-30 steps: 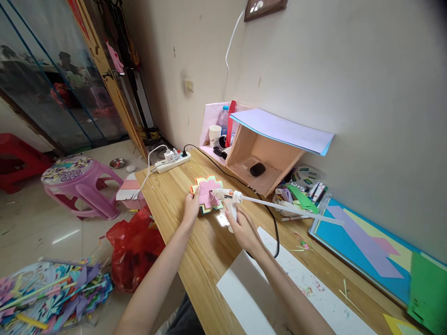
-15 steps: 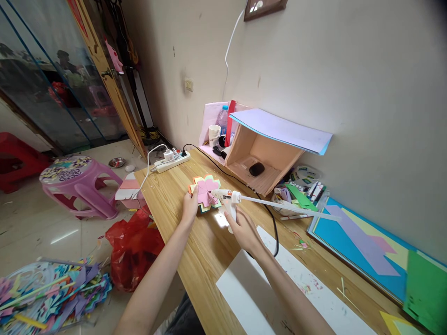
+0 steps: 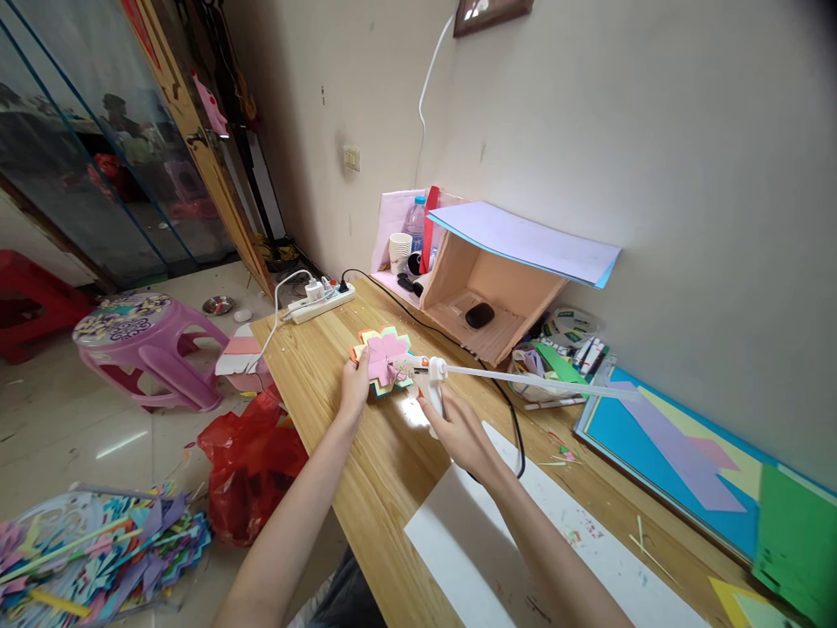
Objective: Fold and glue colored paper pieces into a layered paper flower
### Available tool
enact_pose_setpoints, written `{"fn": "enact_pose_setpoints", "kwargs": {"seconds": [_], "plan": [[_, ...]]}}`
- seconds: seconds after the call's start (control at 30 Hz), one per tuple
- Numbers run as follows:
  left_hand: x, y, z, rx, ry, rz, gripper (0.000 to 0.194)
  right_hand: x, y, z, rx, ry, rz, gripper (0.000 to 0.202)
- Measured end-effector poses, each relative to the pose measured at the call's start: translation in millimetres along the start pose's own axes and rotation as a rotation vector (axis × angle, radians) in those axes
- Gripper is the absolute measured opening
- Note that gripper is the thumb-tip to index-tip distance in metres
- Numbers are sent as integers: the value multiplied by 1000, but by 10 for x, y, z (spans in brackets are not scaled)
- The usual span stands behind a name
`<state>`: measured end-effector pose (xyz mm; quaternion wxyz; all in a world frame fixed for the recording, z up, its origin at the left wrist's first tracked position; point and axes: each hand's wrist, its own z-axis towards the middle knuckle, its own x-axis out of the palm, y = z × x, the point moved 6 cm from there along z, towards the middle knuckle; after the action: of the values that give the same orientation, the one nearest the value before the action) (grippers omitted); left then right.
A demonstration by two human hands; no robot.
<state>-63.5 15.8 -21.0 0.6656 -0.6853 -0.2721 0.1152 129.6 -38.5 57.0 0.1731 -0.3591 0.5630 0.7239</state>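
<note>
Barely any change. Grips match the last glimpses, but the glue stick (image 3: 523, 378) now slopes less, its far end higher against the blue board (image 3: 660, 467). Reads as a small re-angling of the gun (image 3: 437, 370); no sheet or layer newly added to the flower, so the work looks to be at the same stage.

Left hand (image 3: 354, 384): pinching the flower (image 3: 387, 356) by its near-left edge, thumb on top. Layered paper, pink uppermost, pale green, yellow and orange edges beneath. It sits between the hands, just over the desk (image 3: 366, 471); cannot tell whether it touches the wood. Right hand (image 3: 458, 427): wrapped around the gun's handle, nozzle over the pink layer. Contact and any fresh glue too small to make out.

Surface: white sheet (image 3: 445, 523), marked with colour, under the right forearm. Black cord (image 3: 425, 324) runs beyond both hands; power strip (image 3: 323, 305) past the left. Ahead of the right, an open box (image 3: 503, 283) with a dark rounded thing (image 3: 479, 315) inside; green paper (image 3: 561, 365) and pens to its right.

Room: left of the left arm, red bag (image 3: 248, 471) on the floor, paper scraps (image 3: 131, 558), pink stool (image 3: 180, 366); door (image 3: 226, 192) farther off.
</note>
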Motion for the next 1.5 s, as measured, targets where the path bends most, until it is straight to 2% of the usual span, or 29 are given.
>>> {"fn": "enact_pose_setpoints", "kwargs": {"seconds": [0.2, 0.43, 0.67, 1.3, 1.5], "plan": [[33, -6, -15, 4, 38, 8, 46, -38, 26, 12, -33, -56, 70, 27], [68, -2, -27, 5, 82, -3, 46, 5, -21, 11, -5, -21, 86, 25], [41, 56, 17, 4, 70, 3, 45, 9, -31, 17, 12, -25, 91, 29], [48, 49, 4, 15, 80, 12, 45, -26, -49, 31, 14, -25, 34, 32], [60, 50, 12, 5, 58, 2, 46, -35, -42, 18, 21, -62, -83, 23]]}}
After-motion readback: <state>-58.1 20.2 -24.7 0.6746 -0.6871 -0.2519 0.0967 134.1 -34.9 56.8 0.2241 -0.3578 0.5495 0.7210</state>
